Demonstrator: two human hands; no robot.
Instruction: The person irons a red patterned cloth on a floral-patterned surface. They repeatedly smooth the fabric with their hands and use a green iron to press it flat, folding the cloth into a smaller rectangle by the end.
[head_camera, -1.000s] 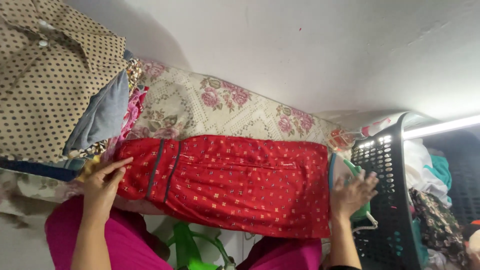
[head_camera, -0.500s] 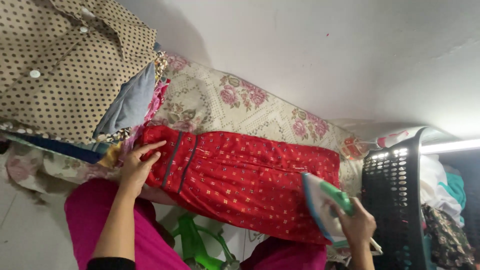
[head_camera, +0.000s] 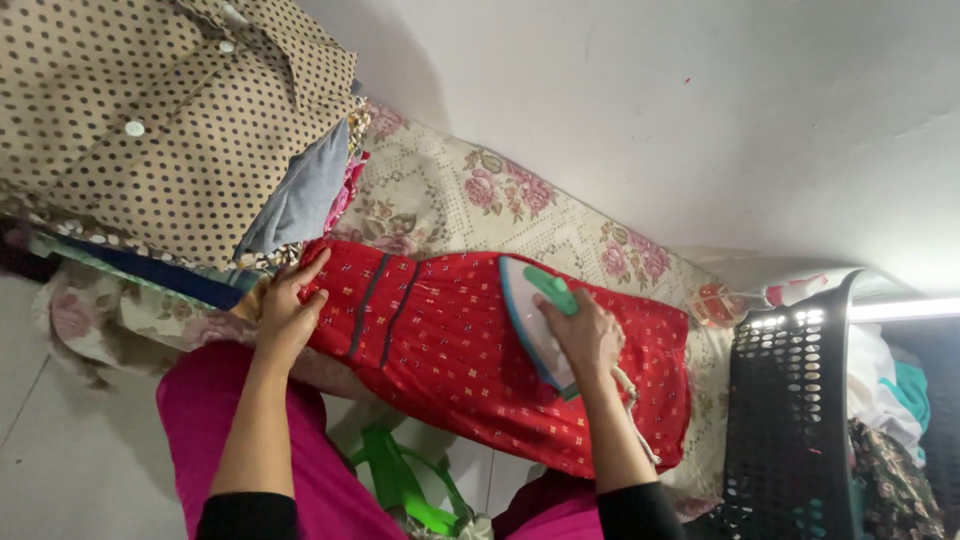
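Head view. A red garment (head_camera: 450, 350) with small pale motifs and two dark vertical stripes lies spread flat over a floral cloth (head_camera: 470, 200) that covers the ironing surface; it runs from centre frame toward 4 o'clock.

The left hand (head_camera: 285, 310) sits at the garment's 9 o'clock end. Its fingers are spread apart and pressed flat on the red fabric beside the dark stripes, pinning it down; they are not closed round anything.

The right hand (head_camera: 590, 335) is at the centre of the garment, clamped round the green handle of an iron (head_camera: 530, 315) with a white and blue body. The iron's sole rests on the red cloth, its nose pointing toward 11 o'clock. A pale cord trails from its rear along the forearm toward 5 o'clock.

At 10 o'clock a beige shirt (head_camera: 150, 120) with dark dots and white buttons lies on a pile, with a grey-blue cloth (head_camera: 300, 200) tucked at its edge, just beside the left hand. At 4 o'clock stands a black perforated basket (head_camera: 790, 400), with mixed laundry (head_camera: 890, 420) beyond it. At 6 o'clock, pink clothing (head_camera: 200, 420) covers the person's lap, and a green frame (head_camera: 400, 480) shows under the surface. White wall (head_camera: 700, 120) fills 1 o'clock.
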